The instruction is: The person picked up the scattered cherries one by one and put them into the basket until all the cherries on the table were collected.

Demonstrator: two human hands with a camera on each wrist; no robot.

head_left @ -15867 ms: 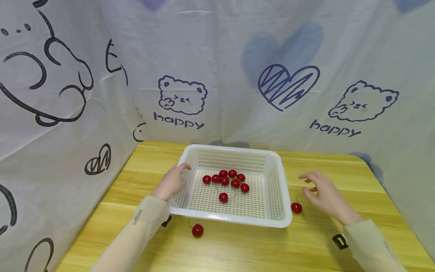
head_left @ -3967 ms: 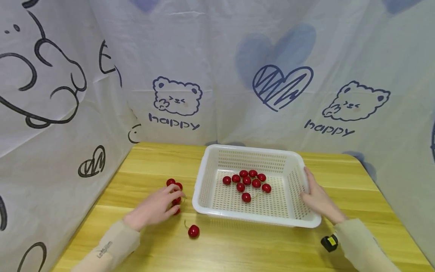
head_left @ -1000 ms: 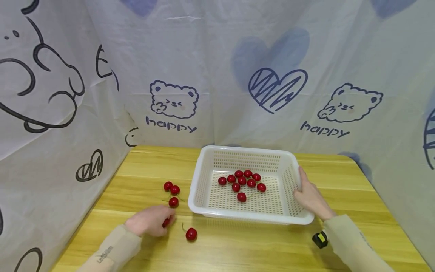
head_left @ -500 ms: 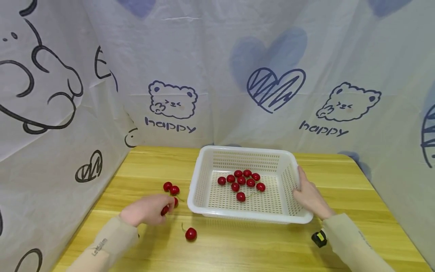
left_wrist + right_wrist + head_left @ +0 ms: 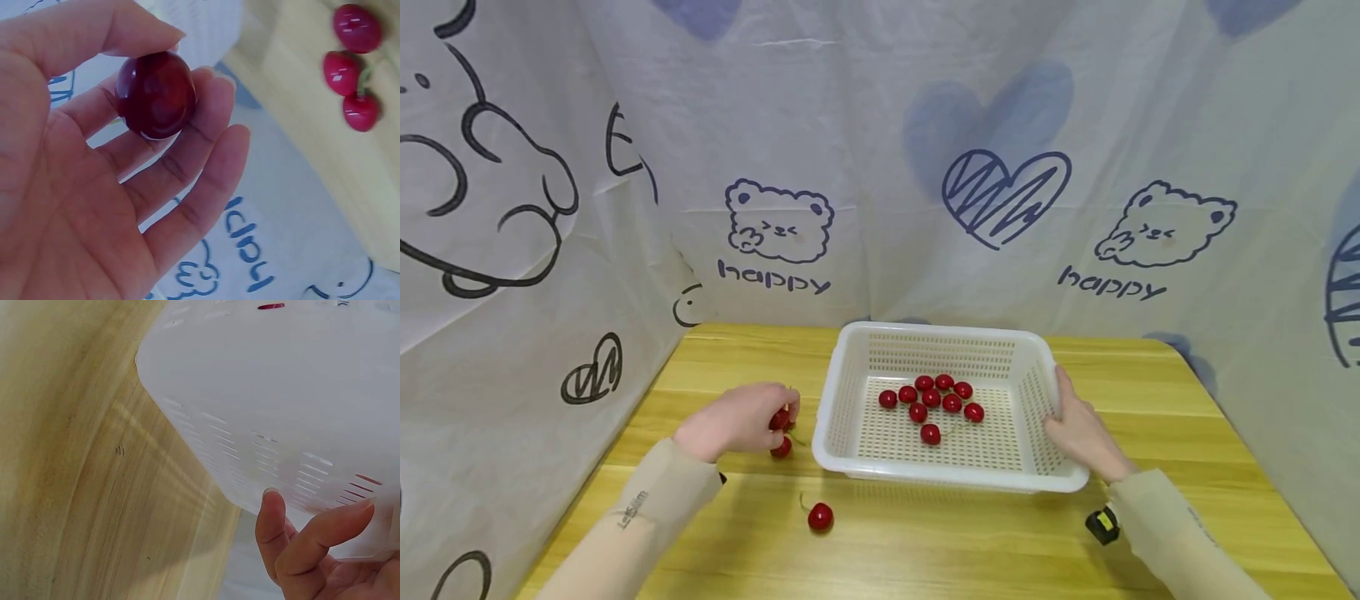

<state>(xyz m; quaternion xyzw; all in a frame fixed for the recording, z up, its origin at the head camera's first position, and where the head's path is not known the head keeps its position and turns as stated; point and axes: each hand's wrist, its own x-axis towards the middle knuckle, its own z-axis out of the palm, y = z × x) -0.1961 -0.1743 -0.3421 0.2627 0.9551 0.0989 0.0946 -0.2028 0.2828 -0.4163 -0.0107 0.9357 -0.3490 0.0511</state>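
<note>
My left hand (image 5: 741, 419) pinches a dark red cherry (image 5: 156, 94) between thumb and fingertips, just over the tabletop left of the basket. Beneath and beside it lie loose cherries; one cherry (image 5: 781, 447) shows plainly in the head view, others are partly covered by the hand. In the left wrist view, three cherries (image 5: 357, 28) rest on the wood. My right hand (image 5: 1086, 433) grips the right side of the white perforated basket (image 5: 940, 479), thumb over the rim and fingers against the outer wall. Inside the basket sit several cherries (image 5: 930, 398), some with stems.
A single stemmed cherry (image 5: 821, 517) lies on the wooden table (image 5: 925, 550) in front of the basket's left corner. White cloth (image 5: 880, 125) with printed drawings hangs behind and along the left. A small black object (image 5: 1102, 525) is by the right cuff.
About 16 seconds ago the left hand was at the basket; the basket has since shifted right. In the last second, the left hand has moved away from the front with a cherry, toward the back cherries.
</note>
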